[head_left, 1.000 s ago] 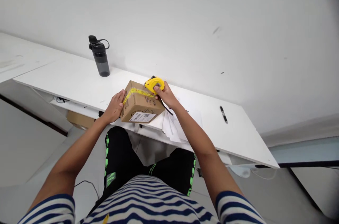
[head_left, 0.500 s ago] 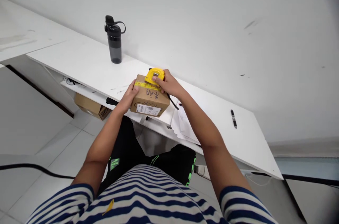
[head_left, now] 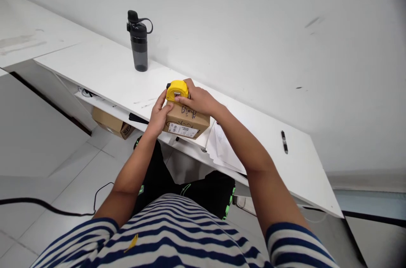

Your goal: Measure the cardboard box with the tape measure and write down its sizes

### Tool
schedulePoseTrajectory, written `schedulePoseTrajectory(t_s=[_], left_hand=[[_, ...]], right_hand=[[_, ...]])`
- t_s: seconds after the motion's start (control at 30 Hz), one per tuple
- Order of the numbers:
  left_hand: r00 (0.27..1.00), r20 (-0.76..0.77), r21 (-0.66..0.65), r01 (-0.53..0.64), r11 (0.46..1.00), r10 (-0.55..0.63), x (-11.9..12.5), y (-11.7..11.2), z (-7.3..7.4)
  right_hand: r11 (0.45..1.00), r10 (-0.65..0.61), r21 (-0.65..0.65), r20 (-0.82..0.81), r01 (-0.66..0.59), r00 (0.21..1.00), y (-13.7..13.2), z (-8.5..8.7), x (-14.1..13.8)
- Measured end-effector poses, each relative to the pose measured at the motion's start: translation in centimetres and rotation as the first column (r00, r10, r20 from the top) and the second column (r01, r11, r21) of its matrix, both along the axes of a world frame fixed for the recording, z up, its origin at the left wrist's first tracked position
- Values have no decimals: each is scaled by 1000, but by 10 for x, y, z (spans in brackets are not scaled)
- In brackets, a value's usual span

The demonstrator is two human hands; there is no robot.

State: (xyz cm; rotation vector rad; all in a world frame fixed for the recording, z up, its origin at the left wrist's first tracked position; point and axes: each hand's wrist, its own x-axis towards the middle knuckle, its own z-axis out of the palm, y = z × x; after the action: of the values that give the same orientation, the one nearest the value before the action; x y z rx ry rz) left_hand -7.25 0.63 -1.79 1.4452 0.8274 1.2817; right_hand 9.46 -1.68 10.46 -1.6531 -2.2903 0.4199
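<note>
I have a small brown cardboard box (head_left: 201, 121) in front of me, at the near edge of the bench (head_left: 101, 69); whether its underside rests fully there, I can't tell. It is closed on the faces I see. Dark handwriting (head_left: 189, 111) runs over its upper face, and the side turned toward me carries a white printed label (head_left: 183, 129) with a barcode and a curved dark line beside it. I hold a yellow tape measure (head_left: 177, 89) upright against the box's far left part. Its case is rounded, with a black piece at the upper left and a small greyish panel on the side facing me.
</note>
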Motion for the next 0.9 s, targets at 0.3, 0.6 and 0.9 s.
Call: schedulePoseTrajectory(t_s=[0.3,0.6,0.9], left_hand=[[966,-225,89,-109,990,127,-10,-3,10],[984,-116,46,-134,990,138,-9,2,9],[990,4,-56,-140,989,140,-4,-2,11]], right_hand=[[986,-154,-37,146,161,977,-59,11,66],[930,-339,-139,23,339,940,-98,3,124],[964,-266,-2,-78,267,961,-78,-7,111]])
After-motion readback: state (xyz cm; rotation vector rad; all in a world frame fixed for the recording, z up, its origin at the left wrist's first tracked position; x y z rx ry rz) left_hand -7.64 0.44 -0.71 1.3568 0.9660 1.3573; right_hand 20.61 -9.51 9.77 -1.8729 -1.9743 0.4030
